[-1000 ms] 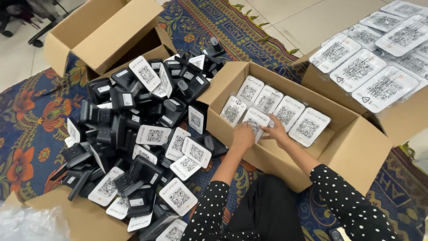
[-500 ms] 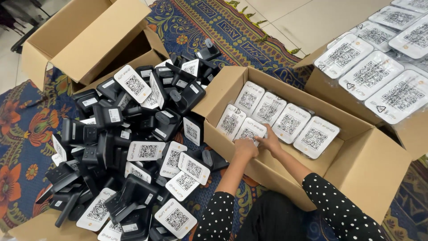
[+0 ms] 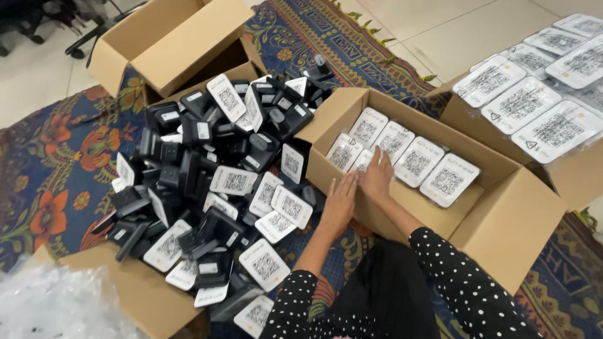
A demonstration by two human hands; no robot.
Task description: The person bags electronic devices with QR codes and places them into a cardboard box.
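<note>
My right hand point(image 3: 377, 176) lies flat, fingers spread, on a white square device with a code panel at the near left of the open cardboard box point(image 3: 502, 216). My left hand point(image 3: 341, 199) hovers open over the box's near wall, holding nothing. Inside the box, several white code-panel devices point(image 3: 414, 162) lie face up in rows. A big pile of black stands with white code panels point(image 3: 213, 169) spreads on the rug to the left of my left hand.
An open cardboard box point(image 3: 176, 44) stands behind the pile. At the right, another box point(image 3: 565, 172) holds plastic-wrapped white devices point(image 3: 534, 103). A flattened carton point(image 3: 125, 292) and clear plastic wrap point(image 3: 56, 307) lie at the bottom left. A patterned rug point(image 3: 56, 163) covers the floor.
Both hands were closed around a white device at the box's near left; now they have let it go. The left hand has drawn back to the box wall, the right rests flat.
</note>
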